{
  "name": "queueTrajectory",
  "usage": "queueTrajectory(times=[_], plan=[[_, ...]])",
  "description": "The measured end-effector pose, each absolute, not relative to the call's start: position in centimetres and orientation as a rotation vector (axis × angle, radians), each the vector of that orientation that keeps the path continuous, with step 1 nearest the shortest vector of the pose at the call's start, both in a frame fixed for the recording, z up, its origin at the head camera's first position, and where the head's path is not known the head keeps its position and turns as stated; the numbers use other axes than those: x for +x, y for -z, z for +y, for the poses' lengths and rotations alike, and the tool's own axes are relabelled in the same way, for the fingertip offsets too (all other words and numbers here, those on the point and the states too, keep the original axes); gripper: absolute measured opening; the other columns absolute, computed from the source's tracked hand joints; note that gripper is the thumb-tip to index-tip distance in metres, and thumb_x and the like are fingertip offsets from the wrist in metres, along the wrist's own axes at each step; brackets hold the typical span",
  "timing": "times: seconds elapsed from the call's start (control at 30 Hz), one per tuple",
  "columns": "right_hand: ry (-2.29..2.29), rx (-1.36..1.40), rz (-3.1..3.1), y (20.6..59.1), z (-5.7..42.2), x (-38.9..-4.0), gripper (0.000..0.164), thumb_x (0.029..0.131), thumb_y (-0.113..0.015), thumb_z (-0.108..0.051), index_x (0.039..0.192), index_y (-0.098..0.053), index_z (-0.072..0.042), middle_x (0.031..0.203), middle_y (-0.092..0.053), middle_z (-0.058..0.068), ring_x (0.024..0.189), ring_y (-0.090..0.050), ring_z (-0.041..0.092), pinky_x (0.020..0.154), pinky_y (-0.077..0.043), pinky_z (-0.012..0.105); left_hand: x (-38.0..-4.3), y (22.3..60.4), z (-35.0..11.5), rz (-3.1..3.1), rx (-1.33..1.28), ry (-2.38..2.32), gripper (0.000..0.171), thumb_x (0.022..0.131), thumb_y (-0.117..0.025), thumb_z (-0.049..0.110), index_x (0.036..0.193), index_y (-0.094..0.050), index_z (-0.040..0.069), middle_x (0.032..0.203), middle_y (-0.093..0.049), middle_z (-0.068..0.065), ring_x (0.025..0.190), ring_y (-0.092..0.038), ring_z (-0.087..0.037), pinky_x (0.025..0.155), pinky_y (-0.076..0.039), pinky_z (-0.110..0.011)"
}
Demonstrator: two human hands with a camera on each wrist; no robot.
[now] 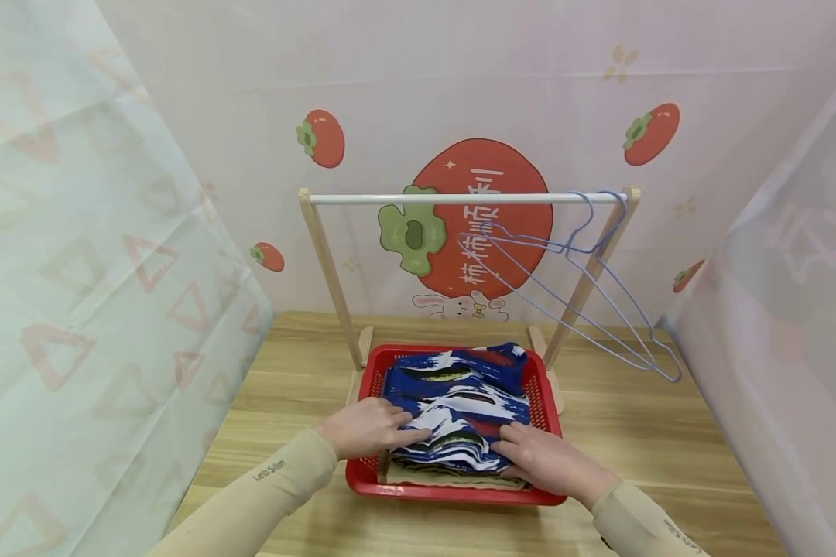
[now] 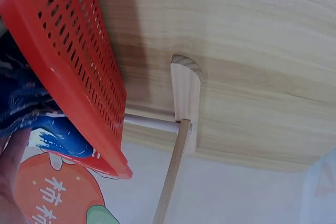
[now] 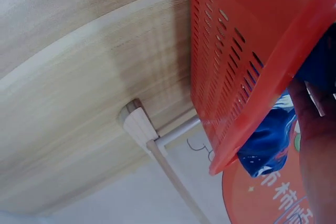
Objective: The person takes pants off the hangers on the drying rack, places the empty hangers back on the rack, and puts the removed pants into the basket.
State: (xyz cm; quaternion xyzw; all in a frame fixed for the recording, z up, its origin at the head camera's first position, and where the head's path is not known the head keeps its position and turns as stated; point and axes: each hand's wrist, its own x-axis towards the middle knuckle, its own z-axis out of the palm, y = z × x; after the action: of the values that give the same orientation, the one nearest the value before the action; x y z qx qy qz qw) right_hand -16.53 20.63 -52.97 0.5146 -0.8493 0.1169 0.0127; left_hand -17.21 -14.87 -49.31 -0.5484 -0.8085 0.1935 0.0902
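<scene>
A folded blue, white and red patterned garment [image 1: 460, 410] lies in a red plastic basket [image 1: 460, 497], on top of beige folded cloth [image 1: 453, 478]. My left hand [image 1: 365, 428] reaches over the basket's left rim and rests on the garment, index finger extended. From the right side, my right hand [image 1: 546, 458] touches the garment's near right part with its fingers stretched over it. In the right wrist view, the fingers [image 3: 310, 100] lie against dark blue cloth inside the rim. Only a sliver of the left hand [image 2: 13, 182] shows in the left wrist view, beside the cloth.
Behind the basket stands a wooden garment rack with a white rail [image 1: 432, 199]. Two blue wire hangers [image 1: 574, 249] hang at its right end. The rack's feet [image 2: 186, 98] flank the basket on the wood-grain table [image 1: 627, 449]. Printed fabric walls [image 1: 216, 85] surround the table.
</scene>
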Motion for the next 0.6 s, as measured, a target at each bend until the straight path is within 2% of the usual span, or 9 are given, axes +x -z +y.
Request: queueTrajectory(times=[0.17, 0.37, 0.5, 0.6], plan=[[-0.395, 1.579, -2.795, 52.7, 20.8, -16.4, 0.031, 0.097, -0.07, -0.032, 0.122, -0.073, -0.015, 0.098, -0.055, -0.011, 0.091, -0.054, 0.006, 0.082, -0.056, 0.025, -16.9, 49.7, -14.9, -2.485, -1.64, -0.553, 0.061, 0.091, -0.079, 0.022, 0.145, -0.055, 0.038, 0.12, -0.074, 0.006, 0.099, -0.072, -0.009, 0.086, -0.059, -0.027], [-0.499, 1.519, -2.979, 51.8, 21.4, -16.3, 0.032, 0.101, -0.064, -0.035, 0.126, -0.074, -0.018, 0.105, -0.064, -0.01, 0.096, -0.056, 0.007, 0.088, -0.056, 0.031, -16.5, 49.5, -15.5, -2.724, -1.639, -0.457, 0.057, 0.091, -0.069, 0.018, 0.144, -0.059, 0.037, 0.134, -0.068, 0.004, 0.121, -0.066, -0.018, 0.102, -0.054, -0.04], [-0.541, 1.45, -2.963, 51.3, 22.4, -16.3, 0.028, 0.103, -0.062, -0.032, 0.12, -0.077, -0.017, 0.11, -0.07, -0.007, 0.102, -0.06, 0.012, 0.092, -0.056, 0.038, -16.1, 49.1, -16.2, -2.791, -1.587, -0.434, 0.051, 0.092, -0.062, 0.017, 0.139, -0.064, 0.036, 0.135, -0.067, 0.003, 0.125, -0.064, -0.022, 0.107, -0.05, -0.042], [-0.538, 1.392, -2.842, 51.3, 23.5, -16.1, 0.023, 0.1, -0.066, -0.024, 0.114, -0.078, -0.012, 0.108, -0.071, -0.004, 0.101, -0.061, 0.016, 0.088, -0.058, 0.039, -15.8, 48.9, -17.4, -2.784, -1.523, -0.399, 0.045, 0.093, -0.062, 0.018, 0.136, -0.067, 0.03, 0.134, -0.068, 0.001, 0.124, -0.065, -0.024, 0.106, -0.051, -0.042]])
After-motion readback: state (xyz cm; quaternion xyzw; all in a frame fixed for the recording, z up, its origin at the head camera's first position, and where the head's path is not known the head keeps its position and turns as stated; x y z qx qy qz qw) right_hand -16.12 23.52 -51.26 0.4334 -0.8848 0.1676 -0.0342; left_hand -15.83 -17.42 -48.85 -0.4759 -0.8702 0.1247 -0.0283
